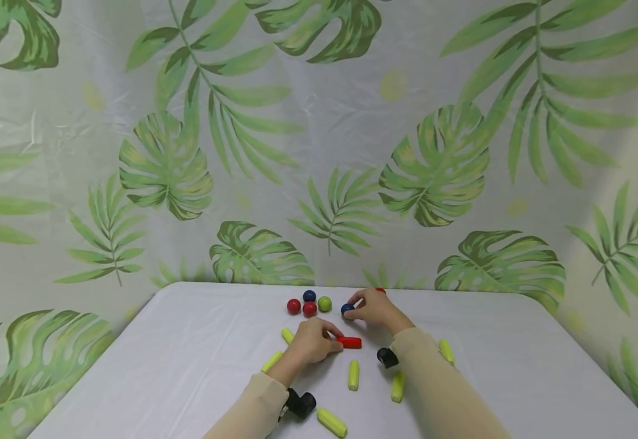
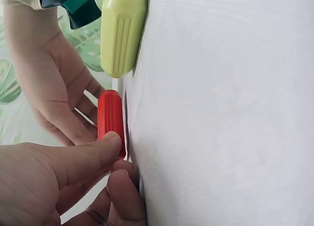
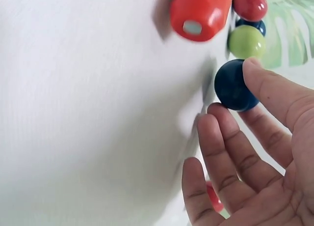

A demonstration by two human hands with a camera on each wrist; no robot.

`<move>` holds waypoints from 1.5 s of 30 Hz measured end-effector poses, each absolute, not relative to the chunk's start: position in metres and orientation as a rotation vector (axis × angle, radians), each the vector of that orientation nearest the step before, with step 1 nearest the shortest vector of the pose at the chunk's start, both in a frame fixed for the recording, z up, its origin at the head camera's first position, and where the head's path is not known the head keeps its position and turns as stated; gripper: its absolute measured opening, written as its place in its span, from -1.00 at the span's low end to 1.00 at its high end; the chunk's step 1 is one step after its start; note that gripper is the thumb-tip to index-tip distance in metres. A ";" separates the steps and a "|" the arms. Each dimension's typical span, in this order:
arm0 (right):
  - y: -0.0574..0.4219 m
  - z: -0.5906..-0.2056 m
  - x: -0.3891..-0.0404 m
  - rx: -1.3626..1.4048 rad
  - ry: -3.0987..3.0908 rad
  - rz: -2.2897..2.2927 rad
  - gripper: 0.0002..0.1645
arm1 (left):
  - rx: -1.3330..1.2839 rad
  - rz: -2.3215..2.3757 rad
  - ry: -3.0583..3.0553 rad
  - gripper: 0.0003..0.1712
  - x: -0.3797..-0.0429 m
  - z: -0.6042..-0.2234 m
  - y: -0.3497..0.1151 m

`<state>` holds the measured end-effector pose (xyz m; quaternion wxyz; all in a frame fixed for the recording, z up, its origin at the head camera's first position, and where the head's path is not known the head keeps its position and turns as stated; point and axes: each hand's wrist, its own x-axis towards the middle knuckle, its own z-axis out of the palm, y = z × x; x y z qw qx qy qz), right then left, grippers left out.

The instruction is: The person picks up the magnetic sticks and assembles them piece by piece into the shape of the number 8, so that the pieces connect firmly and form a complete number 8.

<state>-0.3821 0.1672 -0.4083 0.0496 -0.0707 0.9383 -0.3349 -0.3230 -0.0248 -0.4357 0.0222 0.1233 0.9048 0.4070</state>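
I read the red, grooved, elongated octagonal-looking plastic piece [image 2: 109,110] as glossy, with smooth ridges catching light. The lime-yellow, faceted plastic piece [image 2: 122,37] shows me a softer satin sheen along its grooves. The dark blue, round ball [image 3: 229,86] looks smooth and polished; the lime-green, round ball [image 3: 245,42] is shinier from here, with bright highlights. Under them I make out white, finely textured matt cloth [image 1: 187,366]. The leaf-printed, whitish backdrop sheet [image 1: 346,134] gleams like creased plastic.
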 end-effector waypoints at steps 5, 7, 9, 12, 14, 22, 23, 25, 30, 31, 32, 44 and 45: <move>0.181 -0.409 -0.385 -0.298 2.870 -1.008 -0.60 | 0.336 1.320 2.729 -0.86 -0.324 -0.432 -0.025; 0.187 -0.410 -0.385 -0.337 2.876 -0.995 -0.60 | 0.311 1.335 2.708 -0.87 -0.326 -0.430 -0.025; 0.194 -0.411 -0.385 -0.357 2.878 -0.983 -0.60 | 0.284 1.349 2.693 -0.87 -0.327 -0.429 -0.025; 0.203 -0.411 -0.383 -0.393 2.883 -0.959 -0.60 | 0.249 1.379 2.680 -0.87 -0.330 -0.429 -0.023; 0.209 -0.411 -0.381 -0.399 2.877 -0.959 -0.60 | 0.234 1.406 2.670 -0.87 -0.331 -0.429 -0.022; 0.233 -0.410 -0.369 -0.491 2.839 -0.953 -0.62 | 0.229 1.435 2.665 -0.86 -0.337 -0.430 -0.018; 0.235 -0.410 -0.368 -0.507 2.836 -0.951 -0.63 | 0.234 1.435 2.667 -0.85 -0.337 -0.430 -0.018; 0.240 -0.410 -0.365 -0.538 2.829 -0.941 -0.64 | 0.239 1.442 2.662 -0.85 -0.339 -0.430 -0.017; 0.246 -0.413 -0.360 -0.486 2.817 -0.938 -0.65 | 0.228 1.456 2.656 -0.85 -0.340 -0.429 -0.012; 0.246 -0.413 -0.360 -0.477 2.816 -0.939 -0.65 | 0.222 1.456 2.657 -0.85 -0.341 -0.429 -0.011; 0.247 -0.414 -0.359 -0.468 2.815 -0.942 -0.65 | 0.211 1.455 2.655 -0.85 -0.341 -0.429 -0.010; 0.246 -0.416 -0.353 -0.511 2.807 -0.984 -0.63 | 0.204 1.395 2.679 -0.87 -0.347 -0.429 0.001; 0.246 -0.415 -0.352 -0.522 2.803 -0.991 -0.63 | 0.204 1.392 2.682 -0.86 -0.348 -0.429 0.002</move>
